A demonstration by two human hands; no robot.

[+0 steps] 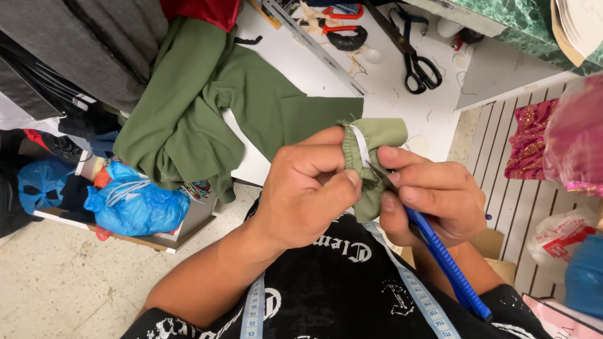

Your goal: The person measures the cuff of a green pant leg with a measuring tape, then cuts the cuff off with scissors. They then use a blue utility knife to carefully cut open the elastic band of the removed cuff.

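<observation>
My left hand (pixel 308 188) pinches the gathered edge of a small olive-green fabric piece (pixel 377 135), where a strip of white elastic (pixel 360 145) shows. My right hand (pixel 433 194) grips a blue-handled tool (pixel 449 267) whose thin metal tip touches the gathered edge between both thumbs. The fabric hangs down between my hands. A larger olive-green cloth (pixel 213 107) lies spread on the white table (pixel 427 119) beyond.
Black scissors (pixel 414 63), a metal ruler (pixel 320 47) and red-handled tools (pixel 342 28) lie on the table. Grey fabric (pixel 81 44) and blue plastic bags (pixel 135 204) sit left. Pink sequinned cloth (pixel 534 138) and bags crowd the right. A measuring tape (pixel 254 307) hangs round my neck.
</observation>
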